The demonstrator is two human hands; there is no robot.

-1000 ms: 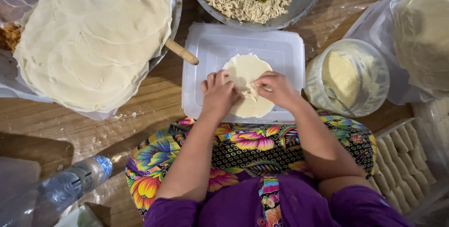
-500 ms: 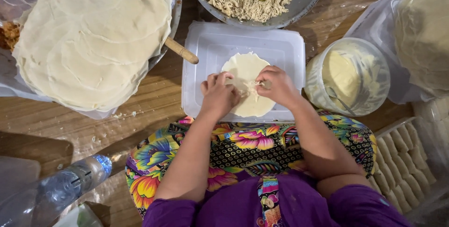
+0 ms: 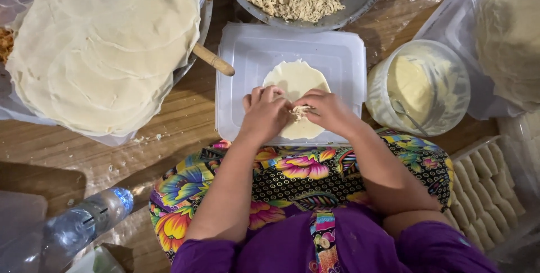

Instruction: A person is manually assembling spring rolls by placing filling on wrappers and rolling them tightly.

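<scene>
Nearest to the camera are the person's purple top and flowered cloth on the lap. Just beyond, both hands meet over the wrapper (image 3: pixel 297 90), a thin pale round that lies flat on the white lid (image 3: pixel 242 53) on the counter (image 3: pixel 185 115). The left hand (image 3: pixel 263 114) covers the wrapper's near-left part, fingers (image 3: pixel 261 94) pressed together and curled down on it. The right hand (image 3: pixel 331 112) comes from the right side, its fingers pinching a small tuft of filling (image 3: pixel 301 111) at the wrapper's near middle, approx. between the two hands. The filling strip runs left-right, across the forearms; the wrapper's free half lies away from the fingers, toward the bowl (image 3: pixel 360 3) of shredded filling. Both hands are equally near.

Vs. the earlier frames: the hands have moved closer together, and the filling tuft now shows between them; wrapper and lid did not move.
</scene>
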